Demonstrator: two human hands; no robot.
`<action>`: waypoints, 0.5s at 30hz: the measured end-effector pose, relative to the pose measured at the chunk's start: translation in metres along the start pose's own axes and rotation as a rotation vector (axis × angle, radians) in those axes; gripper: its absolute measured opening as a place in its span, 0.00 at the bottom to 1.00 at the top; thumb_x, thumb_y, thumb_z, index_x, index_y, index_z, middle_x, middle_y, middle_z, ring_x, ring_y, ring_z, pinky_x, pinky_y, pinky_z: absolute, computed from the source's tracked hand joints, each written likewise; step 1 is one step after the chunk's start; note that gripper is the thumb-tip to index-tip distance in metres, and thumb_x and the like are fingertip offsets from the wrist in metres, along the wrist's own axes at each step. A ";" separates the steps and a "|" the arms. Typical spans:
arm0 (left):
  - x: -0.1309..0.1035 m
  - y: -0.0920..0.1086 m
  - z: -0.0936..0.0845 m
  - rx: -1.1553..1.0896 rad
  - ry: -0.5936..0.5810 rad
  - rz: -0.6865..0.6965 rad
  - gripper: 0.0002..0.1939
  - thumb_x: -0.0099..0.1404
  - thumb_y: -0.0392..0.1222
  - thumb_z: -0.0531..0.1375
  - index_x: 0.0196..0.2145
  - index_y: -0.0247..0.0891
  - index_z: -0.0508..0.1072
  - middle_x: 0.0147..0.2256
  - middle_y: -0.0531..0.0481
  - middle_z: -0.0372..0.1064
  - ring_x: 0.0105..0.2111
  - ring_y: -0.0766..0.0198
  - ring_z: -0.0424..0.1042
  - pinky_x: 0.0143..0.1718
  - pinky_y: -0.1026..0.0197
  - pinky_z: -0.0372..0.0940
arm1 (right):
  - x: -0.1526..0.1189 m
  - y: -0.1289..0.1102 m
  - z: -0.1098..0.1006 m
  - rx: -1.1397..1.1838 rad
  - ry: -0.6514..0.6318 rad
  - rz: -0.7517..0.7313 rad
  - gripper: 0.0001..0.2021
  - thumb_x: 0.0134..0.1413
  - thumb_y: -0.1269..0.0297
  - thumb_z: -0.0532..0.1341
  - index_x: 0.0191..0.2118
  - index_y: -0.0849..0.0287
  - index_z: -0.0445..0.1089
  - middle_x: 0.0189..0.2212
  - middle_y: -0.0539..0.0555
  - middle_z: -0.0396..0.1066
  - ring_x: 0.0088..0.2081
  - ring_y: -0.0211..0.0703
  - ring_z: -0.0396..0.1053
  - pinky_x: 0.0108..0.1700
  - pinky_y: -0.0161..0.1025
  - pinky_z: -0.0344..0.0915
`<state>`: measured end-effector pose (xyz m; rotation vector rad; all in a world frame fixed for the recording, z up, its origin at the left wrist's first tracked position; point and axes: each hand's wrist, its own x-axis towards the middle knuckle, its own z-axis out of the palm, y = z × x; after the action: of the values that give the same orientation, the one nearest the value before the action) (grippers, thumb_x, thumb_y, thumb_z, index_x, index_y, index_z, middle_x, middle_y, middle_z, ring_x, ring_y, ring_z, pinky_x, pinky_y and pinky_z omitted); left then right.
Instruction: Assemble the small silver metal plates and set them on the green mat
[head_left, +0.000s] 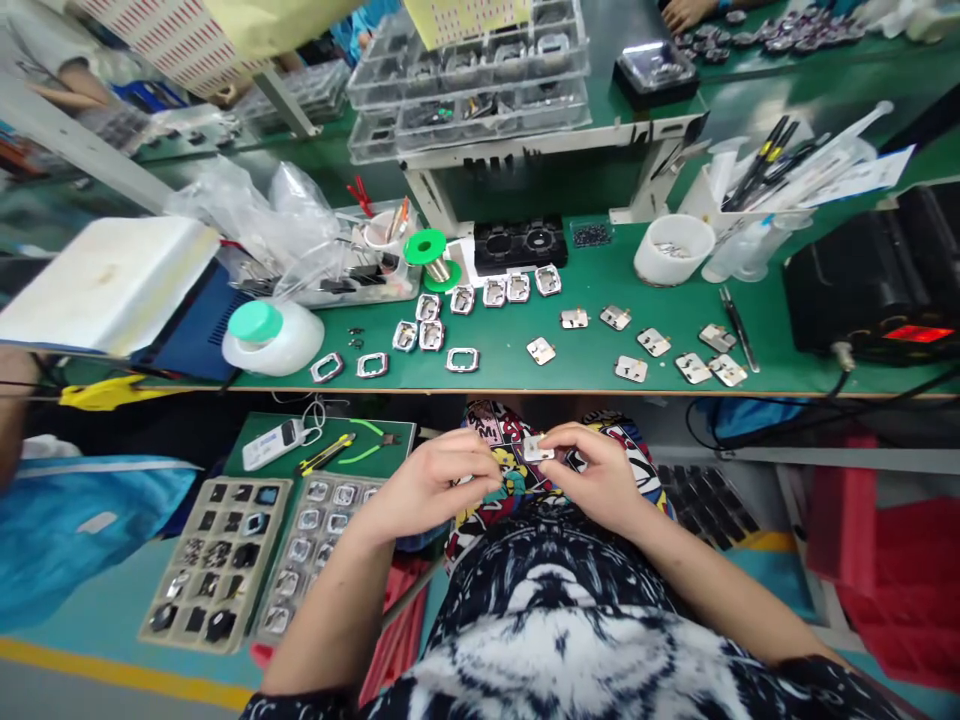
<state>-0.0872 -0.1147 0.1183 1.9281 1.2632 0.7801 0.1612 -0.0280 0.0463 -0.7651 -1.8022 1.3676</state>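
Note:
Above my lap, my right hand (596, 470) pinches a small silvery metal plate (537, 448) between thumb and fingers. My left hand (442, 478) is just left of it, apart from the plate, with its fingers curled and tips together; whatever they may hold is too small to make out. On the green bench beyond lie several similar metal plates (631, 369), some with dark marks. Left of these, several watch-case frames (463, 360) lie flat, and others with metal inside (493, 292) sit farther back.
Tweezers (739, 330) lie near a black box with a red display (870, 290). A white cup (673, 250), a solder spool (431, 262) and a green-capped bottle (274, 335) stand on the bench. Compartment trays (217, 565), cutters (367, 440) and a cutter knife (328, 453) are lower left.

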 end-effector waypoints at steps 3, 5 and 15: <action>-0.006 -0.007 -0.014 0.086 0.172 -0.080 0.05 0.74 0.35 0.64 0.40 0.41 0.81 0.37 0.50 0.78 0.39 0.63 0.75 0.43 0.59 0.69 | -0.002 0.004 -0.004 -0.024 0.017 0.033 0.08 0.60 0.69 0.68 0.44 0.53 0.79 0.42 0.53 0.79 0.42 0.44 0.76 0.45 0.40 0.72; -0.010 -0.018 -0.033 0.216 0.392 -0.153 0.04 0.73 0.37 0.65 0.39 0.42 0.81 0.38 0.50 0.79 0.39 0.63 0.76 0.44 0.59 0.69 | -0.004 0.009 -0.004 -0.038 0.012 0.049 0.08 0.61 0.68 0.68 0.45 0.52 0.79 0.42 0.52 0.79 0.40 0.43 0.76 0.44 0.39 0.72; -0.010 -0.107 -0.154 0.624 0.762 -0.426 0.10 0.68 0.43 0.63 0.37 0.38 0.83 0.36 0.47 0.77 0.33 0.60 0.73 0.40 0.58 0.68 | -0.005 0.013 0.002 -0.086 -0.109 0.094 0.06 0.62 0.66 0.67 0.44 0.52 0.78 0.38 0.50 0.76 0.37 0.42 0.73 0.42 0.39 0.70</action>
<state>-0.2666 -0.0595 0.1194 1.7202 2.5267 1.0087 0.1627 -0.0294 0.0327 -0.8449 -1.9418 1.4244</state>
